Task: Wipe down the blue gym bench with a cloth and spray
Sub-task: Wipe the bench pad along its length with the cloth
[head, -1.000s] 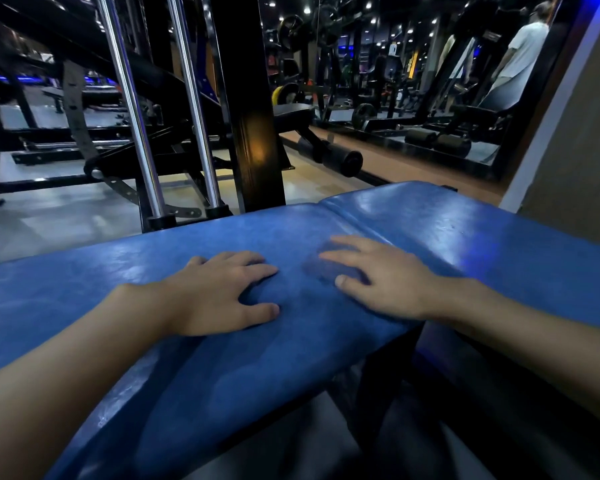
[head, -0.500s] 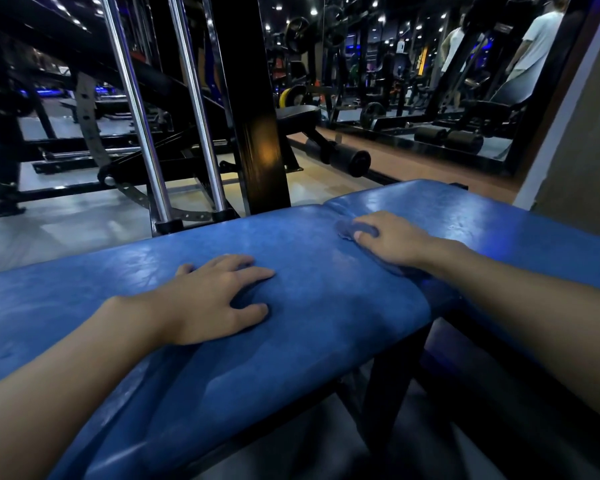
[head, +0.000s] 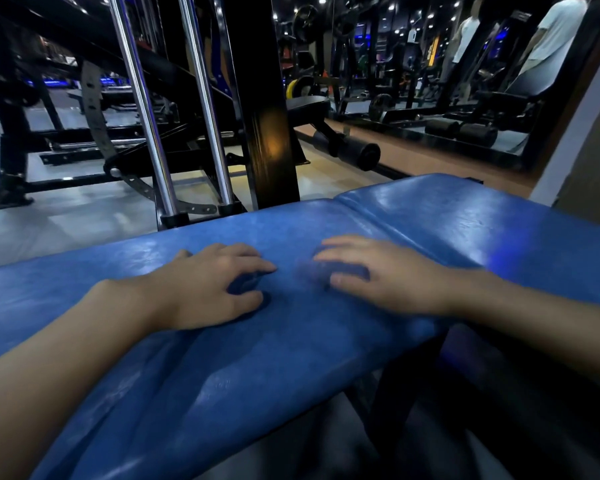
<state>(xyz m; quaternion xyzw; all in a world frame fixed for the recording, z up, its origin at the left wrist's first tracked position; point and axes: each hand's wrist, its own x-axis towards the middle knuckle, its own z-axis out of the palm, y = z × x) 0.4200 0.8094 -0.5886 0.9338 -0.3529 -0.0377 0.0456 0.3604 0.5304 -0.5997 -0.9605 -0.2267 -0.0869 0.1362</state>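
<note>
We see both hands palm-down on the bench [head: 447, 220], a blue vinyl pad w/ a seam running from its far edge toward the near edge, just right of the right hand.

Left hand [head: 208, 289]: flat on the pad, fingers loosely spread and a bit curled, nothing under it that we can make out. It sits about mid-pad, between far and near edges.

Right hand [head: 381, 275]: fingers spread, pressing on a cloth [head: 312, 271], a dark blue-grey patch poking out past the fingertips and thumb toward the left hand. Hand and cloth are motion-blurred, so the cloth's shape is unclear; most of it is hidden under the palm. The two hands are near each other but apart.

Pad surface looks glossy w/ light streaks, esp. near the far edge and on the section right of the seam.

Past the far edge: a black post [head: 271, 98] and two chrome rods [head: 142, 98] of a machine on the floor.
</note>
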